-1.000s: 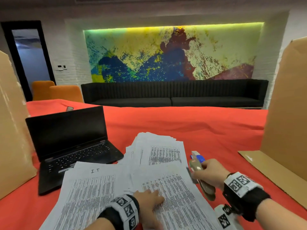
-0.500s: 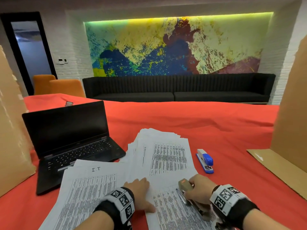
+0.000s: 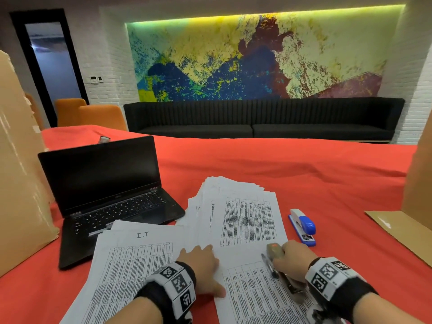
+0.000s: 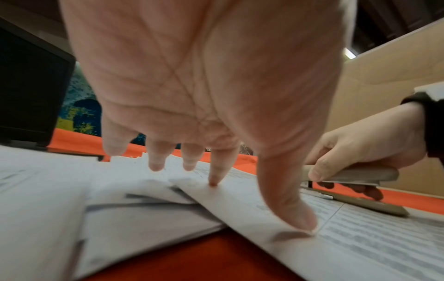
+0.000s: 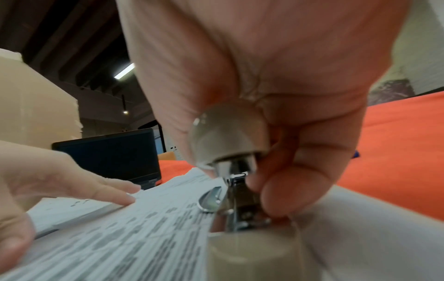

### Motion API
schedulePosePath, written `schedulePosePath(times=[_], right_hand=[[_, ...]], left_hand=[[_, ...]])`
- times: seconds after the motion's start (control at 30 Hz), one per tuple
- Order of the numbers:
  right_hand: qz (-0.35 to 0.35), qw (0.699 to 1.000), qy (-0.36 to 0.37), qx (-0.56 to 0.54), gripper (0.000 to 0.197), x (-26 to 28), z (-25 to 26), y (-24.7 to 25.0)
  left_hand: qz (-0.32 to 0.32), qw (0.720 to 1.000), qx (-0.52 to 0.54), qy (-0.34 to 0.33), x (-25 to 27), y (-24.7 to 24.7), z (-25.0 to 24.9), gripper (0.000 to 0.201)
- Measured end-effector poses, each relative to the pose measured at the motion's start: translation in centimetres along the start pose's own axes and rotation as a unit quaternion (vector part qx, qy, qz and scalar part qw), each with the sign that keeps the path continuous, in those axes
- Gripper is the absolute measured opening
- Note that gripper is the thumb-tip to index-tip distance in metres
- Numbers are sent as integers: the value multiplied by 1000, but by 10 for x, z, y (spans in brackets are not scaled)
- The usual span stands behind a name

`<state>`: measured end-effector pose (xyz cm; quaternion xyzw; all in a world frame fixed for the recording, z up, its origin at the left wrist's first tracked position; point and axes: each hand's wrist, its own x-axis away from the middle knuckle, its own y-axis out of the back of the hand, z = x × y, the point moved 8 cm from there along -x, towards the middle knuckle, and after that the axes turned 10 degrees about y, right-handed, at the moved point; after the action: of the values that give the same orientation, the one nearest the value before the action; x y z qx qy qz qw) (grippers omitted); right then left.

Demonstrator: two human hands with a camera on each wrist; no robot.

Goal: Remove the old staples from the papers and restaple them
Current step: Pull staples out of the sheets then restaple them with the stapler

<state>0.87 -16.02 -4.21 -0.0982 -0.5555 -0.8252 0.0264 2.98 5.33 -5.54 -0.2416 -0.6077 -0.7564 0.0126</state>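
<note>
A red cloth [image 3: 292, 174] covers the table. The left hand [image 3: 201, 265] lies flat with straight fingers on the papers [image 3: 247, 298]. The right hand [image 3: 292, 260] holds a grey stapler [image 3: 275, 251] over the papers' right edge. A blue stapler [image 3: 304, 226] sits just past it.

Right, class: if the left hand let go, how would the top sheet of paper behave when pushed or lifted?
The top sheet looks thin, so it would probably flop when lifted. Loose on the stack, it would likely slide when pushed. The left hand pressing it flat suggests it shifts easily.
</note>
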Motion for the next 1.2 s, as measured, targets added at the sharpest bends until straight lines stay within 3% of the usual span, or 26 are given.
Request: schedulePosePath(times=[0.17,0.3,0.4,0.5,0.73,0.93,1.1,1.2], right_hand=[[1,1000,-28,7,19,-10,-14,5],[23,999,-1,43,16,-10,1,12],[25,997,22,66,28,-10,13,16],[16,999,24,47,17,-17,17,16],[0,1000,26,16,11,-21,28,20],[-2,1000,18,14,30,-18,10,17],[3,999,39,33,11,-26,19,19],[-21,1000,11,10,23,-40,18,23]], left_hand=[[13,999,-1,-49,-10,11,-32,99],[31,997,-34,-66,-17,10,-44,105],[42,996,-39,-72,-19,7,-43,106],[45,994,-57,-77,-19,7,-45,105],[58,993,-78,-65,-20,9,-49,105],[42,994,-72,-64,-23,8,-56,107],[70,988,-117,-71,-24,8,-62,103],[78,987,-120,-72,-23,8,-64,105]])
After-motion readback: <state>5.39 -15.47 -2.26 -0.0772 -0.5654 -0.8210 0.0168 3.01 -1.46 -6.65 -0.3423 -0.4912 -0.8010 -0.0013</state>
